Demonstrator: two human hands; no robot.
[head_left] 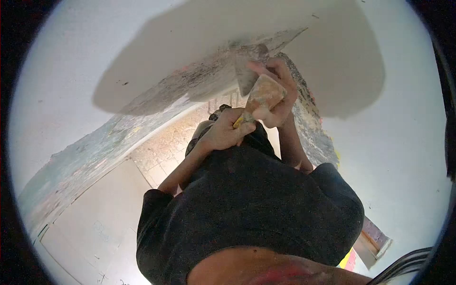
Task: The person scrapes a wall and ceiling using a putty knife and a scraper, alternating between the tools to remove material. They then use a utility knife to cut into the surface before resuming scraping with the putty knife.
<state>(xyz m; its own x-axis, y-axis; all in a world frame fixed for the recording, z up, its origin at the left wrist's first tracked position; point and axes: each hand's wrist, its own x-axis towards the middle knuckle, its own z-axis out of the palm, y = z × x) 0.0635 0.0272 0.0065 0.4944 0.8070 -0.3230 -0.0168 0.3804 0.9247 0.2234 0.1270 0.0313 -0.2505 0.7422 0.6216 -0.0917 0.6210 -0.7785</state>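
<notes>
My left hand (227,131) is closed round the yellow handle of a putty knife (267,91), whose blade is coated in pale brown filler and points up and to the right. Just right of that blade, my right hand (283,85) has its fingers curled, with the thumb low beside the blade. It grips a grey flat tool (245,73), which lies against the patchy wall strip; its handle is hidden by the hand. The two tools overlap in view.
A rough, partly stripped band (190,78) crosses the white wall (403,137), with more bare grey patches right of my hands. Tiled floor (164,164) shows below, a white panel (102,213) at lower left. Dark cables (403,266) hang at lower right.
</notes>
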